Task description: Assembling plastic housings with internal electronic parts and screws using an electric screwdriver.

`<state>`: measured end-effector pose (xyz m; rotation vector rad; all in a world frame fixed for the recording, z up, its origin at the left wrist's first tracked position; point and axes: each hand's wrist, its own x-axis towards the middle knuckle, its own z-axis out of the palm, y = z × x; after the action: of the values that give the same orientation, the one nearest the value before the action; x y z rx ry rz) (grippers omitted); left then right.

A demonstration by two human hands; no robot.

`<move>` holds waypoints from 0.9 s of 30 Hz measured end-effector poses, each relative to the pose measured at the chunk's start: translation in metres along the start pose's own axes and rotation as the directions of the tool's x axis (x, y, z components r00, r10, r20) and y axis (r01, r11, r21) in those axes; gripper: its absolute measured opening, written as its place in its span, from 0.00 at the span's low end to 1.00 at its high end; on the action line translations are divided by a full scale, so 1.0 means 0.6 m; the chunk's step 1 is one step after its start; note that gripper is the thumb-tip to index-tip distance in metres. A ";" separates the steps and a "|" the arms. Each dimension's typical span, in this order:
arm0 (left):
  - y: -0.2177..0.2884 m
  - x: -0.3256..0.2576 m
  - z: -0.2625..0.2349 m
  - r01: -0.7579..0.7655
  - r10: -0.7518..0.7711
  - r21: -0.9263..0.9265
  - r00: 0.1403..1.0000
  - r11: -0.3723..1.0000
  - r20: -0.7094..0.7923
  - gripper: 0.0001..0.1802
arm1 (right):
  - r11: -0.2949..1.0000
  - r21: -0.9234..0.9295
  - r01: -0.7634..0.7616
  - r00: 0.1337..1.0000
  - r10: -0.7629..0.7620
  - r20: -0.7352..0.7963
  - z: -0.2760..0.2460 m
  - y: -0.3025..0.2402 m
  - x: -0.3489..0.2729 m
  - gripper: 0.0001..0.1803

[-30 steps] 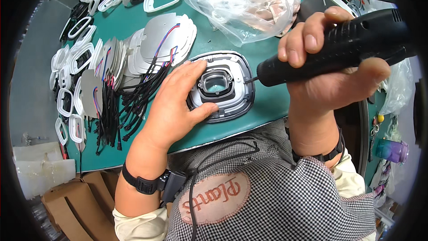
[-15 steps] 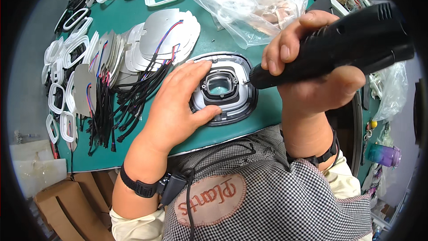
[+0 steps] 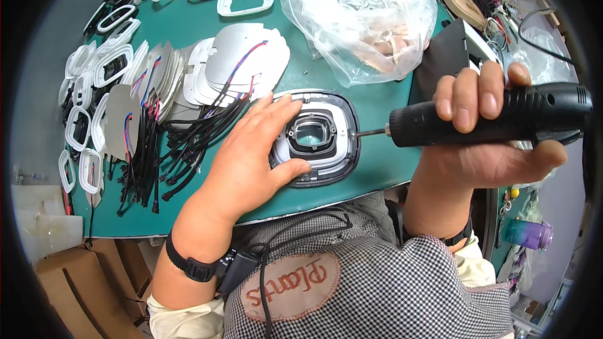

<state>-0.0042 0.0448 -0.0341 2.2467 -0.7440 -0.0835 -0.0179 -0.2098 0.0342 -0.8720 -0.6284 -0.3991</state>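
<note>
On the green table lies a rounded housing (image 3: 340, 162), black at its outer rim and white inside, with a clear window in a black frame at its centre. My left hand (image 3: 248, 154) grips its left side, fingers over the far part and thumb on the near part. A black electric screwdriver (image 3: 414, 127) is held in my right hand (image 3: 477, 119), fingers wrapped over the body. Its thin metal bit (image 3: 374, 132) points left, the tip by the housing's right rim; whether it touches I cannot tell.
Grey-white plates (image 3: 242, 56) with bundled black cables (image 3: 143, 172) lie left of the housing. White oval rings (image 3: 233, 11) stand along the left and far edges. A clear plastic bag (image 3: 352, 63) of white parts is at the back, beside a black box (image 3: 443, 56).
My right hand has drawn the screwdriver to the right, away from the housing's inner part, and its bit now shows. My left hand still holds the housing. The whole view has shifted slightly.
</note>
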 end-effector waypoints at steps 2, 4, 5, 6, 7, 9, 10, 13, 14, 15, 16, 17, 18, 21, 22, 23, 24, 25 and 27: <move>0.009 0.000 -0.007 -0.067 0.079 0.087 0.988 0.994 -0.136 0.32 | 0.999 0.037 0.004 1.000 -0.004 0.013 0.003 -0.007 0.007 0.43; 0.017 0.007 -0.015 -0.111 0.100 -0.049 0.976 0.993 -0.194 0.29 | 0.999 0.051 0.019 0.999 -0.021 0.037 0.003 -0.015 0.013 0.42; 0.024 0.012 -0.020 -0.157 0.109 -0.185 0.963 0.970 -0.246 0.25 | 0.998 0.063 0.017 1.000 -0.018 0.023 0.006 -0.021 0.016 0.41; 0.046 0.009 -0.025 0.009 -0.081 -0.418 0.985 0.909 -0.155 0.19 | 0.996 0.089 0.015 1.000 -0.016 0.011 0.011 -0.021 0.017 0.41; 0.056 0.007 -0.016 0.052 -0.140 -0.653 0.987 0.756 -0.083 0.17 | 0.993 0.117 0.020 1.000 -0.017 -0.025 0.022 -0.024 0.019 0.39; 0.093 0.008 -0.035 0.367 -0.252 -0.732 0.930 0.574 0.269 0.18 | 0.993 0.101 0.066 0.997 -0.061 -0.056 0.044 -0.025 0.019 0.36; 0.097 0.010 -0.036 0.428 -0.229 -0.773 0.904 0.468 0.362 0.17 | 0.989 0.106 0.099 0.992 -0.090 -0.084 0.054 -0.020 0.020 0.36; 0.103 0.006 -0.023 0.535 -0.150 -0.808 0.845 0.247 0.513 0.17 | 0.987 0.047 0.155 0.981 -0.148 -0.129 0.060 -0.013 0.001 0.37; 0.101 0.008 -0.020 0.524 -0.152 -0.820 0.851 0.231 0.502 0.15 | 0.984 0.075 0.161 0.977 -0.148 -0.153 0.054 -0.009 -0.004 0.40; 0.102 0.006 -0.010 0.529 -0.149 -0.823 0.848 0.207 0.508 0.12 | 0.983 0.086 0.161 0.974 -0.144 -0.175 0.054 -0.008 -0.010 0.39; 0.107 0.000 -0.004 0.509 -0.190 -0.833 0.859 0.218 0.475 0.10 | 0.981 0.096 0.167 0.971 -0.148 -0.187 0.058 -0.006 -0.012 0.39; 0.111 -0.003 -0.001 0.497 -0.220 -0.839 0.864 0.222 0.454 0.07 | 0.982 0.083 0.168 0.968 -0.148 -0.204 0.062 -0.008 -0.014 0.38; 0.116 -0.003 -0.005 0.497 -0.240 -0.833 0.863 0.243 0.445 0.07 | 0.980 0.079 0.182 0.962 -0.160 -0.223 0.064 -0.009 -0.015 0.38; 0.092 -0.015 0.016 0.392 -0.222 -0.891 0.912 0.227 0.345 0.10 | 0.978 0.077 0.196 0.951 -0.171 -0.259 0.071 -0.012 -0.016 0.39; 0.094 -0.016 0.013 0.420 -0.268 -0.880 0.894 0.221 0.360 0.11 | 0.980 0.072 0.186 0.946 -0.158 -0.285 0.071 -0.012 -0.013 0.39; 0.098 -0.015 0.010 0.417 -0.261 -0.879 0.897 0.232 0.357 0.11 | 0.977 0.072 0.199 0.944 -0.171 -0.283 0.073 -0.011 -0.009 0.39; 0.101 -0.014 0.008 0.427 -0.279 -0.871 0.890 0.242 0.359 0.12 | 0.977 0.054 0.207 0.935 -0.181 -0.304 0.076 -0.009 -0.005 0.38; 0.103 -0.014 0.008 0.439 -0.299 -0.863 0.883 0.251 0.362 0.13 | 0.976 0.036 0.213 0.926 -0.190 -0.326 0.079 -0.008 -0.003 0.37; 0.105 -0.013 0.011 0.424 -0.294 -0.865 0.891 0.269 0.345 0.13 | 0.975 0.039 0.217 0.924 -0.193 -0.331 0.080 -0.006 -0.003 0.37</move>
<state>-0.0434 0.0105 0.0030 1.1942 -0.0787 -0.7059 -0.0375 -0.1731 0.0583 -0.6502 -0.4252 -0.6901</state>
